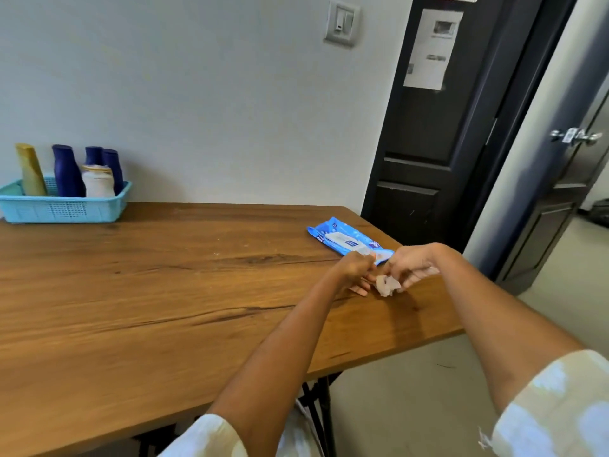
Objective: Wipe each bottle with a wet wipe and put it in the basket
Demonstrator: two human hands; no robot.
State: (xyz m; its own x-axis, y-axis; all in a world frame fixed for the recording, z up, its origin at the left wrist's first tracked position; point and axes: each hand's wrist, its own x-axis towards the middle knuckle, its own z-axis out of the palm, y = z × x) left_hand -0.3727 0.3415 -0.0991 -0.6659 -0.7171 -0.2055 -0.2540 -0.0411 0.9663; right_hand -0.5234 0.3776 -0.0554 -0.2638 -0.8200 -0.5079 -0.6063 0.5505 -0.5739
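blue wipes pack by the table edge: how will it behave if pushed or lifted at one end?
The blue wipes pack looks like a soft film pouch lying flat, so it would probably sag if lifted at one end. Its glossy film likely slides rather than rolls on the table. Being flat, it should not tip.

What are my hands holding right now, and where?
The right hand pinches a crumpled wet wipe at its top edge. The left hand seems empty.

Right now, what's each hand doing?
Left hand: fingers curled by the wipes pack; a grip cannot be told.
Right hand: closed on a crumpled wipe.
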